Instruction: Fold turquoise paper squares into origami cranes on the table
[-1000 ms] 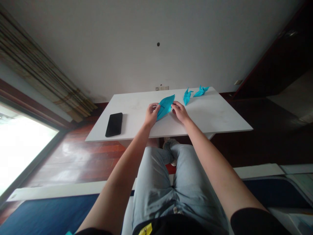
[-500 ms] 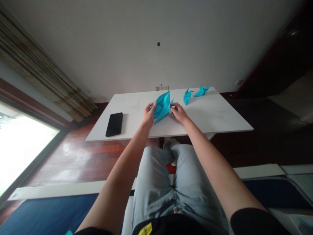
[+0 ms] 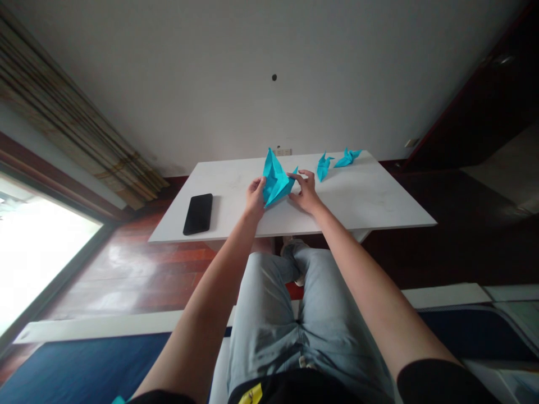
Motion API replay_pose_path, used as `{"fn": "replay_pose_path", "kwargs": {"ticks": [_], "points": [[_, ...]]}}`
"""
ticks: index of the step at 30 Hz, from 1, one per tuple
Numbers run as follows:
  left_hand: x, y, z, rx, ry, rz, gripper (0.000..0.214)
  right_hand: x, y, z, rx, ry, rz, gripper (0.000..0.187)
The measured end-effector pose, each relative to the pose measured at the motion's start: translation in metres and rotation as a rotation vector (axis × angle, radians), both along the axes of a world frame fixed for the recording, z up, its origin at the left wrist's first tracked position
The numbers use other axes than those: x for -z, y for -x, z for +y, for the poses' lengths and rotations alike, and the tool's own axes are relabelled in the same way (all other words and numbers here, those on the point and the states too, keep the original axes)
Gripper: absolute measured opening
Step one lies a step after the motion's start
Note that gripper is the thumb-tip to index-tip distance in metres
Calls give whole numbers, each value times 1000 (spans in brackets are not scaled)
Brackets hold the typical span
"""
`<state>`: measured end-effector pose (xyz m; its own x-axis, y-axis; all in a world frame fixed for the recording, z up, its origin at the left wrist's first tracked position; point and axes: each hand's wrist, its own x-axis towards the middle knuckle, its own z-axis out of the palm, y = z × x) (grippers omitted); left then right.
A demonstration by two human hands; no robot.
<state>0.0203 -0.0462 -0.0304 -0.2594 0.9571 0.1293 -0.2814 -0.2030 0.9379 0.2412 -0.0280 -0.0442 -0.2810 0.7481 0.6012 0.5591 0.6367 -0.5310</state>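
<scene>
A half-folded sheet of turquoise paper (image 3: 275, 179) stands on the white table (image 3: 370, 202), one flap raised to a point. My left hand (image 3: 255, 197) pinches its left side, fingers closed on the fold. My right hand (image 3: 306, 193) grips the paper's right tip with thumb and fingers. Both forearms reach out over my lap in light jeans.
Two finished turquoise paper figures (image 3: 322, 166) (image 3: 346, 157) lie at the table's far right. A black phone (image 3: 197, 213) lies flat near the left edge. A wall with an outlet stands behind the table, curtains and a bright window to the left.
The paper lay flatter between my hands a second ago; one flap has since been lifted upright. My right hand has shifted slightly toward the paper's right tip.
</scene>
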Motion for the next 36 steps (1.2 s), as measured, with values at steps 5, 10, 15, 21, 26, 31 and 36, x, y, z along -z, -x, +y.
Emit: {"fn": "replay_pose_path", "kwargs": {"ticks": [5, 10, 15, 21, 26, 31, 36], "points": [[3, 0, -2, 105, -81, -59, 50, -8, 1, -4, 164, 12, 97, 42], [1, -2, -6, 112, -97, -100, 51, -10, -1, -1, 293, -39, 177, 15], [0, -4, -3, 55, -11, -109, 31, -10, -4, 0, 355, -23, 264, 22], [-4, -6, -2, 21, -3, -147, 36, -15, -9, -2, 399, 48, 344, 39], [-3, -7, -1, -13, 5, -154, 35, -16, -7, -4, 344, 155, 397, 49], [2, -9, -2, 58, -44, -113, 49, -15, -5, -3, 140, 175, 516, 49], [0, -11, -8, 152, -99, -107, 68, -15, -2, -2, 31, 173, 591, 53]]}}
